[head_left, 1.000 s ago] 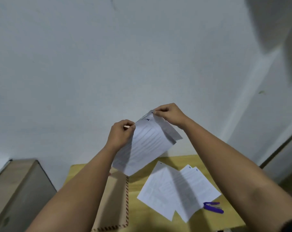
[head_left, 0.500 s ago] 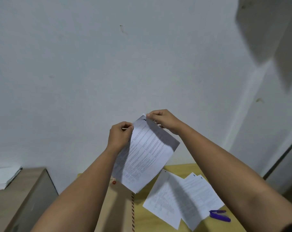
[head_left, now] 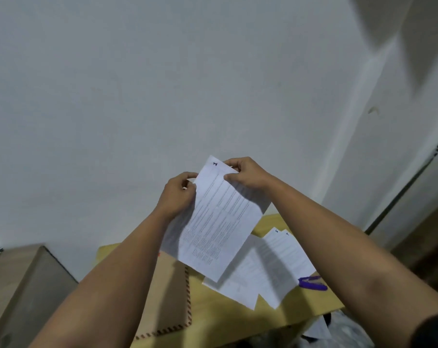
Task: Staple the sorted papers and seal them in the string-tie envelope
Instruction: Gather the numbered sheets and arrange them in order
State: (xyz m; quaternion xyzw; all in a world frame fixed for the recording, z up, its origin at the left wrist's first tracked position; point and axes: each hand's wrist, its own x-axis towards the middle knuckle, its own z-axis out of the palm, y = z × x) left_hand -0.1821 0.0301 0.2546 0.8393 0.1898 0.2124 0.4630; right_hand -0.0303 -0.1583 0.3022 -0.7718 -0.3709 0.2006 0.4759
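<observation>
I hold printed white sheets (head_left: 220, 222) up in the air above the table, the front one marked "1" at its top corner. My left hand (head_left: 179, 194) pinches their left top edge and my right hand (head_left: 245, 173) pinches the top right corner. Below them, several more printed sheets (head_left: 270, 270) lie overlapping on the yellow table (head_left: 213, 312). A brown envelope (head_left: 170, 297) with a red-striped border lies flat at the left, partly hidden by my left forearm. A purple stapler (head_left: 312, 283) rests at the right, beside the loose sheets.
A grey-brown cabinet (head_left: 24, 285) stands left of the table. A white wall fills the background. Papers and dark clutter (head_left: 331, 327) lie below the table's right front corner. A dark door edge (head_left: 408, 187) runs along the right.
The view has tilted down a little, showing more of the table. The held sheets have turned so the printed front page marked "1" faces me, and my hands sit closer together.
</observation>
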